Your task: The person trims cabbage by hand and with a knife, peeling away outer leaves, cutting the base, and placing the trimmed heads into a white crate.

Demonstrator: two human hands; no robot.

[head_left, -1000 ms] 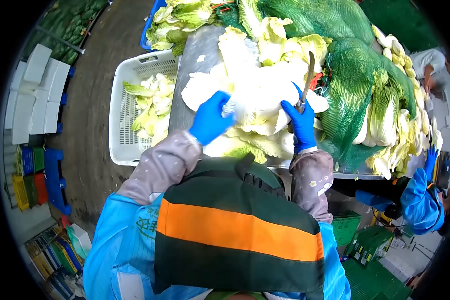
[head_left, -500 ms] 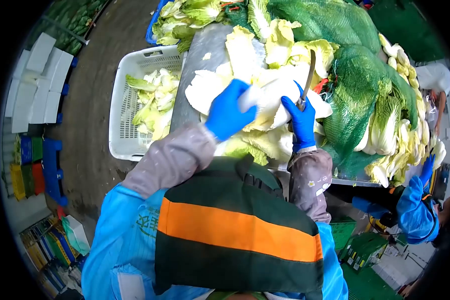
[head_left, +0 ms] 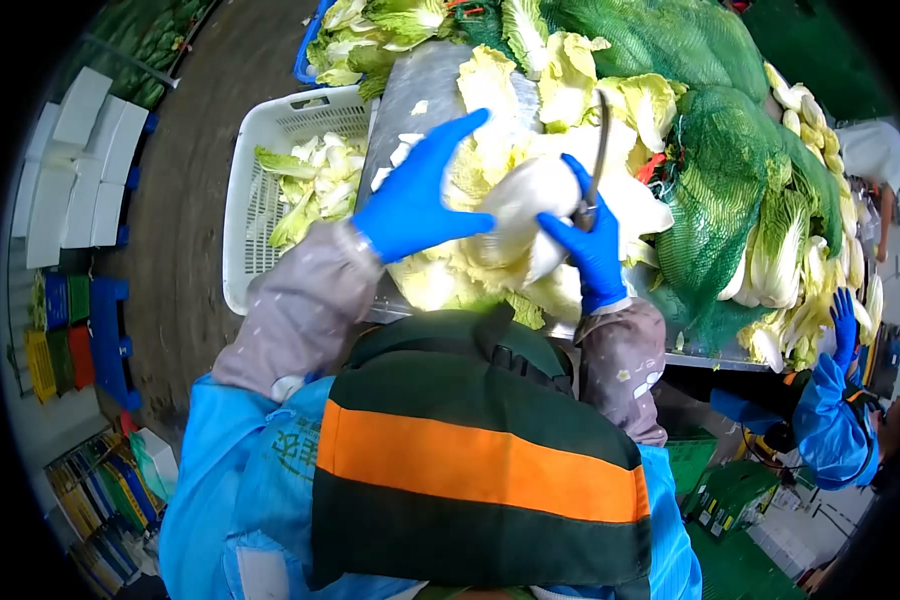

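A napa cabbage (head_left: 530, 205), pale and blurred by motion, sits tilted over loose leaves on a metal table. My left hand (head_left: 420, 195), in a blue glove, is open just left of it, thumb and fingers spread wide; its fingertips come close to the cabbage, and I cannot tell whether they touch. My right hand (head_left: 592, 250), also gloved in blue, is closed around a knife (head_left: 600, 150) whose curved blade points up and away. The thumb and fingers of that hand lie against the cabbage's right side. Pale cabbage leaves (head_left: 490, 90) are spread around and beneath.
A white plastic basket (head_left: 235, 215) with cut leaves stands at the table's left edge. Green mesh sacks (head_left: 720, 150) of cabbage lie to the right and behind. A co-worker's blue-gloved hand (head_left: 844, 330) is at the far right, near trimmed cabbages (head_left: 780, 250).
My left hand has moved left and opened, with the white piece gone from its grasp; small white bits now lie near it. The cabbage has turned. My right hand keeps the knife.
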